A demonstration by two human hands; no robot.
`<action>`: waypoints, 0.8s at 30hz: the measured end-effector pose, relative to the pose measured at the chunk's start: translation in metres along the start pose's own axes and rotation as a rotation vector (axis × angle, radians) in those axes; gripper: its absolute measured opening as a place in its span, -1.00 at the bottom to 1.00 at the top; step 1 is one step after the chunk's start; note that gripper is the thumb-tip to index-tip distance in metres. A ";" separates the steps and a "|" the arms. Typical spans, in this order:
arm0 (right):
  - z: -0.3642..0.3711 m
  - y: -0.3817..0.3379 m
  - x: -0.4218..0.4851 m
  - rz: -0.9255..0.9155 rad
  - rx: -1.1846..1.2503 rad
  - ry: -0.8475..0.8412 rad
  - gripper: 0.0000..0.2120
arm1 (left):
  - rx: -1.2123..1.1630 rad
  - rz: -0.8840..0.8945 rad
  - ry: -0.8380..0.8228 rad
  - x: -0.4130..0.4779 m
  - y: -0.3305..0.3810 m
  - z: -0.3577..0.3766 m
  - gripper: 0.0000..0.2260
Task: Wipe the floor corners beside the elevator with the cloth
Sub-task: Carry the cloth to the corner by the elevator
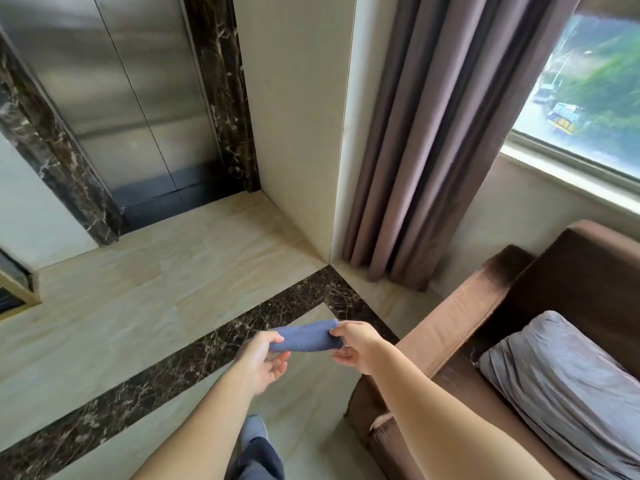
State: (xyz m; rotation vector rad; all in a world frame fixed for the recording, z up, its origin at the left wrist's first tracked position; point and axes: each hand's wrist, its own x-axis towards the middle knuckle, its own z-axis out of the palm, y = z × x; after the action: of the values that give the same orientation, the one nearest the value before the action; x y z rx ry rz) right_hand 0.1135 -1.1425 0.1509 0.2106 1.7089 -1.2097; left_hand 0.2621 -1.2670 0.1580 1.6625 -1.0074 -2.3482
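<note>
A blue cloth [306, 337], folded into a short roll, is held stretched between both hands above the floor. My left hand [265, 358] pinches its left end with thumb and fingers. My right hand [355, 342] pinches its right end. The steel elevator doors [114, 95] stand at the upper left, framed in dark marble [225, 91]. The floor corner [260, 195] to the right of the elevator lies where the beige wall [298, 116] meets the tiles.
A brown sofa [467, 323] with a grey pillow [568, 386] fills the lower right. Brown curtains [426, 140] hang beside a window [588, 84]. A dark marble band [166, 375] crosses the beige floor. A gold-framed object [17, 289] sits at the left edge. My leg and shoe [254, 445] show below.
</note>
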 end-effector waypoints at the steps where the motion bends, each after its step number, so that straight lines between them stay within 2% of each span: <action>1: 0.009 -0.014 0.011 0.010 0.001 0.024 -0.75 | 0.021 -0.019 0.001 0.013 0.018 0.000 -0.72; 9: 0.069 -0.175 0.129 -0.012 0.002 0.095 -0.84 | 0.064 -0.115 -0.040 0.157 0.197 0.031 -0.88; 12: 0.070 -0.225 0.186 0.016 -0.015 0.135 -0.85 | 0.035 -0.172 -0.079 0.208 0.244 0.056 -0.88; 16: 0.079 -0.291 0.285 0.077 -0.133 0.163 -0.80 | 0.012 -0.277 -0.039 0.304 0.291 0.084 -0.93; 21: 0.100 -0.381 0.470 0.142 -0.321 0.094 -0.92 | -0.017 -0.319 0.015 0.481 0.352 0.121 -0.86; 24: 0.120 -0.412 0.611 0.129 -0.467 0.075 -0.86 | -0.073 -0.319 0.045 0.615 0.372 0.136 -0.84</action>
State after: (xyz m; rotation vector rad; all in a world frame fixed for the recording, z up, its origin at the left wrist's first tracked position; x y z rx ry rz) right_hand -0.3696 -1.6653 -0.0758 0.0798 1.9590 -0.6905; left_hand -0.2107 -1.7596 -0.1050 1.9632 -0.6810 -2.4851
